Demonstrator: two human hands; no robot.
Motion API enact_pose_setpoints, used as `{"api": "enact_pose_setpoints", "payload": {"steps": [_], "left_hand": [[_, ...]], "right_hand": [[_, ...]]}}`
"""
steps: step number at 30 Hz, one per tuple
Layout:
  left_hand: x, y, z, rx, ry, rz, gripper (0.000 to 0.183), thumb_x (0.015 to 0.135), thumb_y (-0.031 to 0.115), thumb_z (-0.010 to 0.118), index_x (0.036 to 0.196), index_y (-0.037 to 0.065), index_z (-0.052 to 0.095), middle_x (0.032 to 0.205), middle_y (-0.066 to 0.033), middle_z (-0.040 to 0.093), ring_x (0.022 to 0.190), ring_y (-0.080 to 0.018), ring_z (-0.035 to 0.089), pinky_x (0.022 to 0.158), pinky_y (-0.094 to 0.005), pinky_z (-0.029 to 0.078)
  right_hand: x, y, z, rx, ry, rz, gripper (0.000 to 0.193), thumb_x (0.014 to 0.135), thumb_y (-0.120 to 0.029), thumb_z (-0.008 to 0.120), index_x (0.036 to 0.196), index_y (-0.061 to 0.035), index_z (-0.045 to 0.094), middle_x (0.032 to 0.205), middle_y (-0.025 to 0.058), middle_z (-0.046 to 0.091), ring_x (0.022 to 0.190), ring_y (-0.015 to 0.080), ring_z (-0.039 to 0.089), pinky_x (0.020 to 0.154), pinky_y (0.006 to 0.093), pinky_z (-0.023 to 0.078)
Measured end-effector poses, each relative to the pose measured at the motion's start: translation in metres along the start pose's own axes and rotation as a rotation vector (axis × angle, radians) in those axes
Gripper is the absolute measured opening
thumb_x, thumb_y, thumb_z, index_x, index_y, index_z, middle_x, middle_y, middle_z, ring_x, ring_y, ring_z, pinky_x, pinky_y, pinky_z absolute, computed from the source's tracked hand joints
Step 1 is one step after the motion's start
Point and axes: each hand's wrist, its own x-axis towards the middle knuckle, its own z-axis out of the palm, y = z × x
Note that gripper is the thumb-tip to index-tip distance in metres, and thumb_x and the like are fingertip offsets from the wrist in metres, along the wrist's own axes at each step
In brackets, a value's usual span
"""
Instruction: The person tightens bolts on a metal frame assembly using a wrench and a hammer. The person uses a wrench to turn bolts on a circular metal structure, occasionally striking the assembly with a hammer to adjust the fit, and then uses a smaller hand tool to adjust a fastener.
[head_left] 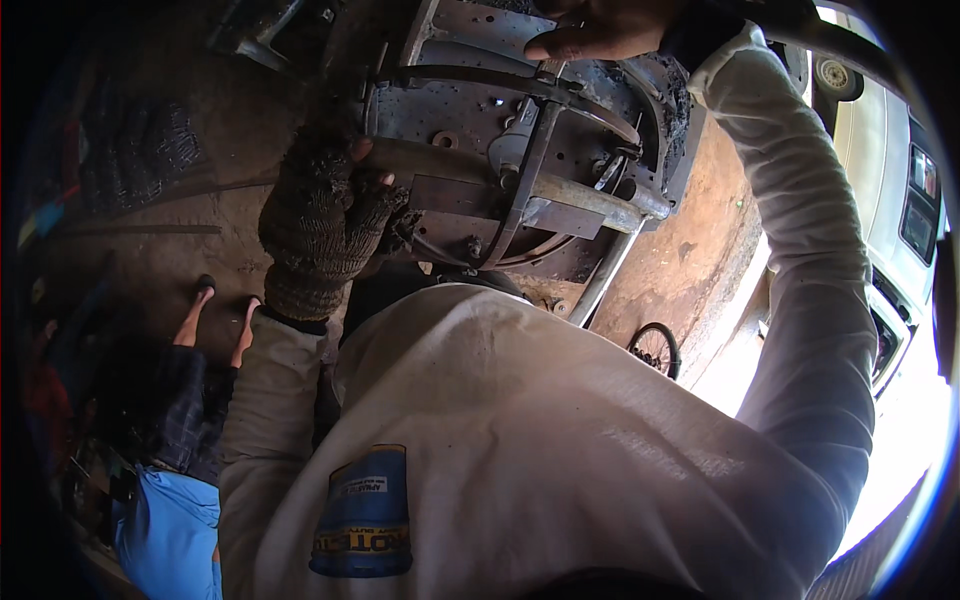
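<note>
Upper centre: pipe (430,160) spans plate (450,110), strap (531,160) already across it; fastening, hence what remains, unclear. Left hand (325,205) at pipe's left end, right hand (610,32) beside rod (558,68) at top; cannot tell if either grip is closed.

Blown-out daylight glares at right, shadow dims the left, and fisheye distortion bends the dark edges.

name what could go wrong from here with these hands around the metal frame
The left hand, in a knitted glove with fingertips exposed, is by the pipe: it might get pinched, or the knit could snag. The right hand looks bare over the metal frame, so an edge could scrape it.
</note>
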Motion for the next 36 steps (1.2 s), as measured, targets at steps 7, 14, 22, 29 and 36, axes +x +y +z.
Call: {"api": "enact_pose_setpoints", "payload": {"steps": [7,14,22,29,36], "left_hand": [[-0.007,0.0,-0.001,0.041,-0.034,-0.004,0.044,0.084,0.022,0.076,0.121,0.003,0.063,0.118,-0.0138,0.064,0.11,-0.0316,0.062,0.097,-0.0389,0.049],[-0.006,-0.003,0.001,0.047,-0.068,-0.025,0.048,0.084,0.025,0.076,0.124,0.004,0.062,0.116,-0.011,0.068,0.115,-0.0319,0.06,0.105,-0.0421,0.044],[-0.012,-0.004,0.005,0.114,-0.004,0.021,0.041,0.08,0.025,0.079,0.115,0.007,0.067,0.115,-0.0148,0.065,0.107,-0.037,0.062,0.094,-0.0452,0.05],[-0.009,-0.001,0.002,0.095,-0.072,-0.02,0.043,0.085,0.028,0.075,0.121,0.005,0.065,0.123,-0.0124,0.064,0.116,-0.0319,0.059,0.103,-0.0412,0.046],[-0.012,-0.006,0.005,0.178,-0.005,0.044,0.046,0.079,0.03,0.079,0.118,0.009,0.066,0.118,-0.016,0.065,0.108,-0.038,0.062,0.093,-0.0458,0.051]], "right_hand": [[0.004,-0.003,0.012,-0.014,0.094,-0.034,0.052,0.074,-0.053,0.074,0.052,-0.0089,0.059,0.058,0.0097,0.051,0.072,0.0327,0.052,0.071,0.0445,0.041],[0.03,-0.005,0.026,-0.101,0.148,-0.108,0.043,0.072,-0.042,0.068,0.05,-0.0056,0.061,0.058,0.011,0.055,0.073,0.0322,0.053,0.074,0.0437,0.043],[0.051,-0.01,0.042,-0.007,0.279,-0.242,0.025,0.063,-0.029,0.064,0.05,-0.0081,0.063,0.056,0.0096,0.055,0.072,0.0305,0.053,0.071,0.0436,0.045],[0.046,-0.011,0.051,-0.04,0.324,-0.231,0.021,0.059,-0.029,0.064,0.05,-0.0104,0.063,0.057,0.0087,0.054,0.072,0.0299,0.054,0.07,0.0436,0.044],[0.007,-0.024,0.044,-0.151,0.129,0.065,0.035,0.074,-0.039,0.066,0.053,-0.011,0.064,0.056,0.0078,0.057,0.064,0.0315,0.057,0.069,0.0456,0.044]]}}
